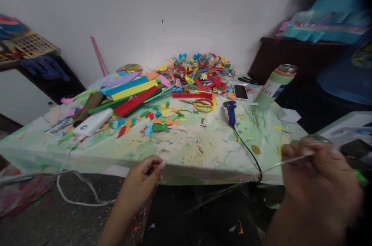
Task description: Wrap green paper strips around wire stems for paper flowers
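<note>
Fingers of my right hand (322,176) pinch a thin strand (274,166) slanting down-left across the near edge of the table (186,149); fingertips of my left hand (142,180) meet, whether on anything I cannot tell.

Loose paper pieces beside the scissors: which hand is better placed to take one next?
Probably the left hand: nearer the pieces, though it may be pinching something. The right hand, farther off, grips a thin strand.

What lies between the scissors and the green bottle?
In the head view, a blue glue gun, a phone and an orange scrap lie there.
</note>
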Demonstrator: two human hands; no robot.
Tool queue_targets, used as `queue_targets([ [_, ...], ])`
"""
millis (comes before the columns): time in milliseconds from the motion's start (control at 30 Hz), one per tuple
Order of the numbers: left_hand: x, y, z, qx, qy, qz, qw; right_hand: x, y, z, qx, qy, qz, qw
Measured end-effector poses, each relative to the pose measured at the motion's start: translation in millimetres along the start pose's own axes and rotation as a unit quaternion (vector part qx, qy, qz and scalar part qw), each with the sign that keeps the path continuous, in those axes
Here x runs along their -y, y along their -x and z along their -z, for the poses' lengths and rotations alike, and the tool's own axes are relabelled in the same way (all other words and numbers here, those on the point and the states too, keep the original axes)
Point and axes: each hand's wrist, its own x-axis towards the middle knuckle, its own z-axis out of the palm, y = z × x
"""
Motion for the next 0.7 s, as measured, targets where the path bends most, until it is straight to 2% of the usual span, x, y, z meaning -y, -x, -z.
queue_targets([
  [33, -8, 3, -5.0, -0.018, 0.002, -0.017, 1.000, -2, 6, -5, 0.028, -0.026, -0.027, 0.999],
  [100, -27, 11, -19.3, -0.055, -0.002, -0.099, 0.994, -9, 21, -17, 0.114, -0.038, -0.081, 0.990],
  [133, -36, 15, -27.8, -0.031, 0.006, -0.144, 0.989, -12, 29, -23, 0.152, -0.028, -0.096, 0.983],
  [200, -52, 22, -45.1, 0.077, 0.059, -0.206, 0.974, -18, 44, -34, 0.204, -0.006, -0.096, 0.974],
  [233, -59, 25, -53.2, 0.129, 0.091, -0.213, 0.964, -20, 50, -38, 0.222, 0.005, -0.088, 0.971],
  [300, -68, 27, -67.3, 0.174, 0.140, -0.211, 0.952, -23, 58, -42, 0.255, 0.021, -0.073, 0.964],
  [433, -72, 22, -83.9, 0.160, 0.202, -0.163, 0.952, -26, 63, -41, 0.288, 0.011, -0.086, 0.954],
  [567, -66, 16, -82.4, 0.168, 0.197, -0.133, 0.957, -28, 59, -36, 0.305, -0.003, -0.134, 0.943],
  [700, -61, 13, -68.8, 0.162, 0.109, -0.173, 0.965, -27, 53, -35, 0.378, -0.050, -0.226, 0.897],
])
